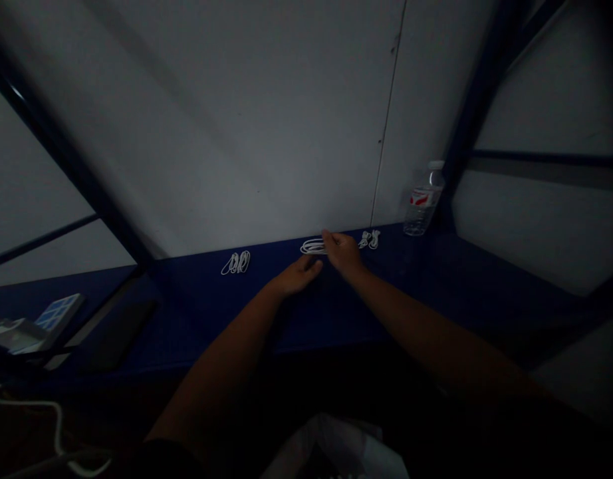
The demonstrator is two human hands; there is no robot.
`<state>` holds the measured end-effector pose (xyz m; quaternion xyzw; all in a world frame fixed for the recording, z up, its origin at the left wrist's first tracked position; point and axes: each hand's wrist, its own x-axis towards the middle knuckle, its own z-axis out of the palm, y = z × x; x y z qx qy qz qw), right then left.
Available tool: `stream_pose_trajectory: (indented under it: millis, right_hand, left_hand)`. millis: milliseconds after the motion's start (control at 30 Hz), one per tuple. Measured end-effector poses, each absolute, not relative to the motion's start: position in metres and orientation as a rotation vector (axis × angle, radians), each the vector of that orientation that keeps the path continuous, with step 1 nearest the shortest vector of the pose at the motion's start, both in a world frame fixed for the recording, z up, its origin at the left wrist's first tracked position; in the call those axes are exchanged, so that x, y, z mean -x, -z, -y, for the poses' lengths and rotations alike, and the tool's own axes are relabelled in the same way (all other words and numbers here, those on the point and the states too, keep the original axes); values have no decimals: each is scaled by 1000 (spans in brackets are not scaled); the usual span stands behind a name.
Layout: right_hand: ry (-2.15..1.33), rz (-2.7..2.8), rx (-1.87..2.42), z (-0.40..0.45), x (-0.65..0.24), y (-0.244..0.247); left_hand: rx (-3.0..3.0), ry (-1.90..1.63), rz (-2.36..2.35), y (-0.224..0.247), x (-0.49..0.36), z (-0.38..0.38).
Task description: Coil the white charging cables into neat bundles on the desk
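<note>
A loosely coiled white cable (312, 247) is just above the blue shelf, close to the wall. My right hand (344, 255) is closed on the right end of the coil, thumb and fingers pinched together. Just below the coil is my left hand (297, 277), thumb and fingers apart; its fingertips come close to the cable, and I cannot tell whether they touch it. A bundled white cable (235, 263) lies on the shelf to the left. Beyond my right hand lie two smaller white cable bundles (369, 239).
A clear plastic bottle (422, 203) with a red and white label stands at the right, by a blue post. At the left are a dark flat object (118, 334) and a white and blue box (60, 313). The pale wall (266, 133) rises behind the blue shelf (306, 326).
</note>
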<state>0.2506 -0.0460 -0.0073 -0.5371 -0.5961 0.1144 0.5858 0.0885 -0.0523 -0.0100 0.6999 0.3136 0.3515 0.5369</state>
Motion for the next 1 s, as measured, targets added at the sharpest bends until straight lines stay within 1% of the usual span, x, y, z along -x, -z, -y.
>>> stream_pose_trajectory:
  millis: [167,300,367,500,633,767,900,1000]
  right_hand:
    - [-117,1688,1308,54,-233,13]
    - [14,1886,1492,65,-226,9]
    - [89,1975,1500,69,-227,6]
    - [190,2049,1367,72,-233,0]
    - [174,1894,1247,71,-239,-3]
    - [152,1786,970,72,-245,-6]
    - [107,1909,676,70,-251,-9]
    - [33,2014,611,67,-257,-8]
  left_hand:
    - [-1086,-1036,-775,19,-104,50]
    - [-941,-990,-839,17,-104,48]
    - [-927,-998,-870,15,-103,48]
    - [-999,-978,-939,10,-99,50]
    - [-1138,-777,-846,3,-93,54]
    - [-1152,-607,-707,-4,-85,57]
    - [-1185,-509,-594,-6,-77,58]
    - [-1227,-403,-537,-5,-71,59]
